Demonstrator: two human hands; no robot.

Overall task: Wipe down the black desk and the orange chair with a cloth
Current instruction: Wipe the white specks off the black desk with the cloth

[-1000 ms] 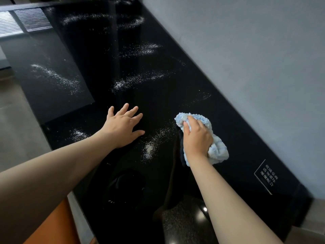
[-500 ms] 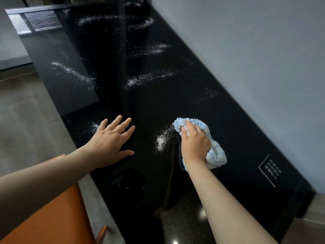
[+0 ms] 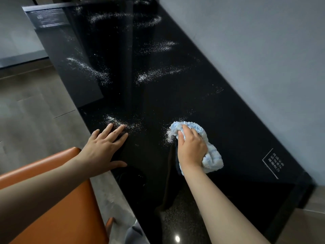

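Observation:
A glossy black desk [image 3: 219, 120] runs along the grey wall, streaked with patches of white powder [image 3: 154, 74]. My right hand [image 3: 190, 148] grips a bunched light-blue cloth [image 3: 211, 155] and presses it on the desk beside a small heap of powder [image 3: 169, 136]. My left hand [image 3: 103, 148] lies flat on the desk near its left edge, fingers spread, fingertips touching another powder patch [image 3: 117, 121]. The orange chair [image 3: 52, 208] stands at the lower left, partly under my left forearm.
A grey wall [image 3: 255, 50] borders the desk on the right. A white printed label [image 3: 272, 162] sits on the desk at the near right. Wood-look floor [image 3: 35, 111] lies to the left of the desk.
The view has shifted so the chair and floor show more. My left hand has slid back toward the desk's left edge. The cloth stays in about the same spot by the powder heap.

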